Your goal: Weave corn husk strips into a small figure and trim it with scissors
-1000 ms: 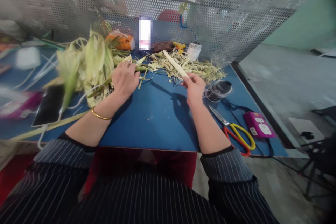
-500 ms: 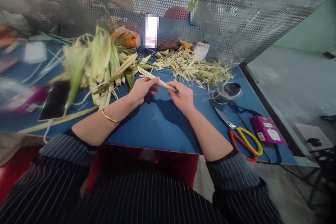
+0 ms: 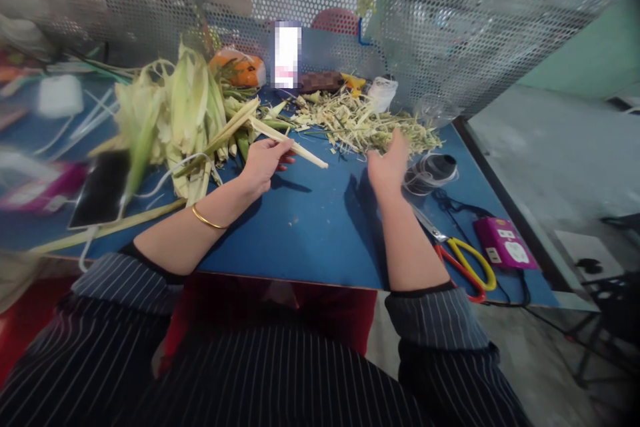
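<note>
I count, from a distance: one left hand [image 3: 270, 163], one right hand [image 3: 389, 170], one bangle [image 3: 207, 218], one pair of scissors [image 3: 473, 265], one thread spool [image 3: 434, 172], one orange packet [image 3: 245, 71], one lit screen [image 3: 287, 53], two purple items [image 3: 504, 242] (the left one blurred). Overlapping husks [image 3: 193, 100] resist counting.

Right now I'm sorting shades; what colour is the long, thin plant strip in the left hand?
The strip is pale cream, clearest in the head view.

Behind the left hand [image 3: 269, 161] is a thin golden bangle [image 3: 204, 221]; behind both hands, dark sleeves [image 3: 457, 377] have white stripes and greyish-blue cuffs [image 3: 437, 320].
</note>
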A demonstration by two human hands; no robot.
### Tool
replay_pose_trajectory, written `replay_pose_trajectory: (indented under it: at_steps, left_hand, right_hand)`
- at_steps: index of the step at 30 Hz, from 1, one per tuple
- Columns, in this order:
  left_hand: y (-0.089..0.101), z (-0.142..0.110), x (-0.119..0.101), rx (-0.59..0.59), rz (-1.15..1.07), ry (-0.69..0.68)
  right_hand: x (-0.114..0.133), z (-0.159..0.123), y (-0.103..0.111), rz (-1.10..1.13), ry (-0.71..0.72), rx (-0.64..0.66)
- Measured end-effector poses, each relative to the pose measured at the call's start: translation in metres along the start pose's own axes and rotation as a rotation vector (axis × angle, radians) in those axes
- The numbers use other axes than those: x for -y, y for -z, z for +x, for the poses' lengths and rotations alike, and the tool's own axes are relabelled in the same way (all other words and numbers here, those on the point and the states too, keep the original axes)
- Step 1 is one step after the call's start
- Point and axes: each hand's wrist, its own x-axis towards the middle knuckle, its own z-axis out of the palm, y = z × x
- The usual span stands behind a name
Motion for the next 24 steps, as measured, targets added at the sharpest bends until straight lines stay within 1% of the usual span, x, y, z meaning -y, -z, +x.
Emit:
replay_pose_trajectory:
  at_steps: [1, 2, 3, 5, 7, 8, 9, 11, 12, 13, 14, 15, 17, 21, 24]
  left_hand:
    - [-0.001, -0.002, 0.0, 0.035, 0.02, 0.001]
    - [-0.002, -0.004, 0.0, 0.071, 0.045, 0.002]
    - [-0.003, -0.006, 0.0, 0.104, 0.07, -0.001]
    - [-0.005, -0.01, 0.0, 0.152, 0.108, -0.012]
    - [-0.005, -0.012, 0.001, 0.184, 0.136, -0.031]
    - [-0.005, -0.013, 0.001, 0.199, 0.149, -0.043]
    - [-0.006, -0.013, 0.002, 0.212, 0.164, -0.058]
    - [-0.006, -0.014, 0.003, 0.227, 0.191, -0.089]
    - [-0.006, -0.014, 0.003, 0.233, 0.199, -0.103]
    - [-0.006, -0.015, 0.003, 0.239, 0.202, -0.113]
    - [-0.007, -0.015, 0.003, 0.245, 0.197, -0.119]
    - [-0.007, -0.015, 0.003, 0.249, 0.183, -0.12]
    - [-0.007, -0.014, 0.002, 0.226, 0.144, -0.112]
    - [-0.006, -0.011, -0.001, 0.082, 0.074, -0.113]
    - [-0.006, -0.01, -0.001, 0.055, 0.058, -0.12]
  right_hand:
    - [-0.001, 0.001, 0.004, -0.147, 0.096, -0.011]
    - [0.0, 0.0, 0.006, -0.251, 0.165, 0.011]
    - [0.001, -0.002, 0.008, -0.307, 0.222, 0.035]
    - [0.007, -0.01, 0.007, -0.288, 0.313, 0.072]
    - [0.013, -0.019, 0.003, -0.138, 0.354, 0.122]
    - [0.017, -0.024, 0.0, -0.032, 0.337, 0.198]
    - [0.021, -0.029, -0.003, 0.08, 0.287, 0.312]
    - [0.028, -0.04, -0.007, 0.278, 0.137, 0.612]
    - [0.031, -0.045, -0.009, 0.336, 0.064, 0.737]
    - [0.034, -0.05, -0.01, 0.367, 0.012, 0.83]
    - [0.036, -0.054, -0.011, 0.385, -0.027, 0.878]
    - [0.038, -0.057, -0.011, 0.391, -0.051, 0.89]
    - [0.039, -0.06, -0.012, 0.39, -0.073, 0.869]
    - [0.038, -0.062, -0.014, 0.372, -0.066, 0.851]
    - [0.037, -0.062, -0.014, 0.376, -0.071, 0.834]
